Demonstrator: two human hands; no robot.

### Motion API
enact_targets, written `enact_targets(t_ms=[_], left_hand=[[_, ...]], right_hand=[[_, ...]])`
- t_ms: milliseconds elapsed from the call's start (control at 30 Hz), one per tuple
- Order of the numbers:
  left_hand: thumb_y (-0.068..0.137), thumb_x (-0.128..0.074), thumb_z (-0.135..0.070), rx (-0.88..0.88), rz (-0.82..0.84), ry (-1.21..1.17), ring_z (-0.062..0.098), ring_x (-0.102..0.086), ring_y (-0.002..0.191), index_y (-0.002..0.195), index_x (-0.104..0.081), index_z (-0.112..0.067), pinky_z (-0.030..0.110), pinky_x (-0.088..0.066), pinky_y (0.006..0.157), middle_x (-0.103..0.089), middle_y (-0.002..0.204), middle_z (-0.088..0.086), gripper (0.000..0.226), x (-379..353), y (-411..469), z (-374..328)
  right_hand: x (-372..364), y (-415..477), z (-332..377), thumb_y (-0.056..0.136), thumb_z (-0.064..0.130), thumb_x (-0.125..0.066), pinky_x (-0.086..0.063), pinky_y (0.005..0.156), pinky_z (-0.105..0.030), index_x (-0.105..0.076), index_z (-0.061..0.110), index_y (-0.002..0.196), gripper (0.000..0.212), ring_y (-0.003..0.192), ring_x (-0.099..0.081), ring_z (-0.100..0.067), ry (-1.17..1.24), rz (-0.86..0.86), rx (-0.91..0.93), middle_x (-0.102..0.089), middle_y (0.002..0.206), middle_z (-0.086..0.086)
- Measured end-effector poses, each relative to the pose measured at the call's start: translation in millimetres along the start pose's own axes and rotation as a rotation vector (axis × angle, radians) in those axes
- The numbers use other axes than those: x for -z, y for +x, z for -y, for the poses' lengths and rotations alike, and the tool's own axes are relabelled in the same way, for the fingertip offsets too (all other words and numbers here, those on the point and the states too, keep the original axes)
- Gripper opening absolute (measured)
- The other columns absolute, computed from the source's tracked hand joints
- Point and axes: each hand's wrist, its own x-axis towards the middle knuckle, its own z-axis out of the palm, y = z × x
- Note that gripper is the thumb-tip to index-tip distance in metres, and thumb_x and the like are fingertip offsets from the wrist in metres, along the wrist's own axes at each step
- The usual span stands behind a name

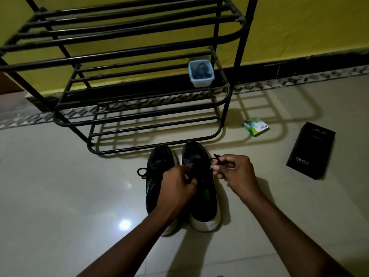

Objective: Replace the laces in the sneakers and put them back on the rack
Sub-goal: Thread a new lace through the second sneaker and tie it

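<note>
head view: left hand (177,188) and right hand (236,168), fingers curled, pinch lace (217,158) over right sneaker (206,196).

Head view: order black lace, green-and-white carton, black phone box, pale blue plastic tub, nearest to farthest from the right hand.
From the right hand:
1. Black lace, pinched in its fingers.
2. Green-and-white carton, floor, ahead and slightly right.
3. Black phone box, floor, far right.
4. Pale blue plastic tub, on the black metal rack, ahead left.
</note>
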Motion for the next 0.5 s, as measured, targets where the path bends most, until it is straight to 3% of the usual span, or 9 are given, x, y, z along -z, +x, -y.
enact_targets(t_ms=[133, 267, 400, 500], left_hand=[[0.085, -0.072, -0.019, 0.100, -0.034, -0.089, -0.001, -0.060, 0.061, 0.080, -0.071, -0.017, 0.007, -0.039, 0.049, -0.065, 0.068, -0.008, 0.006, 4, 2, 3], [0.085, -0.073, -0.016, 0.201, 0.003, -0.161, 0.000, -0.063, 0.068, 0.086, -0.077, -0.016, 0.007, -0.044, 0.052, -0.071, 0.077, -0.005, 0.004, 6, 9, 5], [0.088, -0.072, -0.011, 0.292, 0.074, -0.229, 0.009, -0.067, 0.075, 0.092, -0.078, -0.011, 0.004, -0.040, 0.049, -0.071, 0.081, 0.001, 0.007, 10, 17, 7], [0.089, -0.071, -0.009, 0.338, 0.102, -0.262, 0.010, -0.066, 0.075, 0.094, -0.078, -0.011, 0.005, -0.041, 0.051, -0.072, 0.083, 0.003, 0.009, 11, 20, 7]], right_hand=[[-14, 0, 3, 0.079, -0.006, -0.076, -0.051, 0.058, -0.018, -0.076, 0.002, 0.086, 0.010, 0.063, -0.071, -0.012, -0.020, -0.010, 0.033, -0.074, 0.068, 0.000], [-27, -1, 3, 0.075, 0.004, -0.084, -0.056, 0.075, -0.018, -0.078, 0.011, 0.087, 0.015, 0.077, -0.072, -0.002, -0.161, -0.021, 0.115, -0.076, 0.080, 0.008], [-37, -2, 6, 0.076, 0.010, -0.084, -0.048, 0.070, -0.004, -0.079, 0.017, 0.086, 0.013, 0.078, -0.066, 0.009, -0.286, -0.016, 0.180, -0.073, 0.079, 0.014], [-43, -4, 2, 0.076, 0.013, -0.085, -0.049, 0.069, -0.007, -0.078, 0.018, 0.086, 0.012, 0.076, -0.067, 0.006, -0.325, -0.025, 0.215, -0.074, 0.079, 0.011]])
